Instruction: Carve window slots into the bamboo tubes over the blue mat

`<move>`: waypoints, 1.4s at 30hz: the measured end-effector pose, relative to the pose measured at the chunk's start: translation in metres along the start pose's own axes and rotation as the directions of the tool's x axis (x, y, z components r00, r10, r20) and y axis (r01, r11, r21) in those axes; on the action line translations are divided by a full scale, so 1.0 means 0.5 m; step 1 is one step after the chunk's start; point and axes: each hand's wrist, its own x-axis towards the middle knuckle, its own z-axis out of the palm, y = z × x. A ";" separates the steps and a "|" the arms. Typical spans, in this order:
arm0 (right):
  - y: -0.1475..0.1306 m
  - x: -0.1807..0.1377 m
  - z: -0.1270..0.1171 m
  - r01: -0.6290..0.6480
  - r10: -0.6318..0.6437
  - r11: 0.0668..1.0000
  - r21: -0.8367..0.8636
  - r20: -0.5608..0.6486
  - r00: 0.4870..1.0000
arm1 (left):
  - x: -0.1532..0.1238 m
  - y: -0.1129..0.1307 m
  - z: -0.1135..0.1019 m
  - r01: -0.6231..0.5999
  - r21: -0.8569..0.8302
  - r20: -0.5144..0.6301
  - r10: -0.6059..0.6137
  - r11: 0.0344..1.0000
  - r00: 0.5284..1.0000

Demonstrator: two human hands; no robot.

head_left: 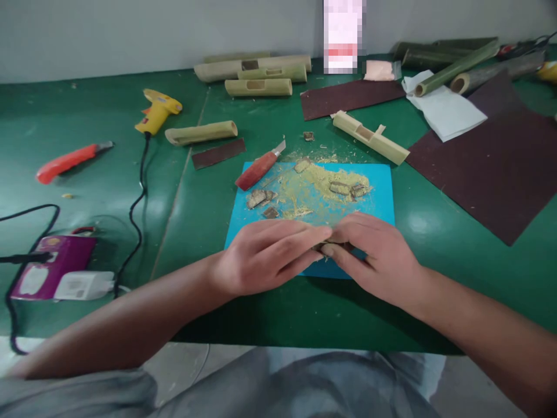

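My left hand and my right hand meet over the front of a bright blue mat, fingertips pinched together. Between them is a small brownish piece, mostly hidden by the fingers, so its kind is unclear. Beyond my hands, yellowish shavings and dust are spread over the mat. Several bark-like brown chips lie among them. A red-handled carving knife rests across the mat's far left corner, blade pointing away.
Cut bamboo tubes lie along the wall, with a notched one nearer. Brown sandpaper sheets and a white cloth are right. At left are a yellow glue gun, a red cutter and a purple power strip.
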 end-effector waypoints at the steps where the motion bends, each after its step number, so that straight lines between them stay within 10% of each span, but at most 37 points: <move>1: 0.000 0.000 0.000 -0.017 0.016 1.000 0.008 0.014 1.000 | -0.001 -0.001 -0.001 -0.016 0.001 0.012 0.016 1.000 1.000; 32: -0.011 0.003 -0.006 -0.231 0.204 0.945 0.230 0.135 0.970 | -0.013 -0.008 -0.014 -0.172 -0.024 0.034 0.172 0.985 0.984; 42: 0.003 -0.002 -0.023 -0.069 0.078 0.986 -0.153 0.055 0.995 | -0.008 -0.024 -0.019 -0.029 -0.056 0.111 0.035 0.998 0.993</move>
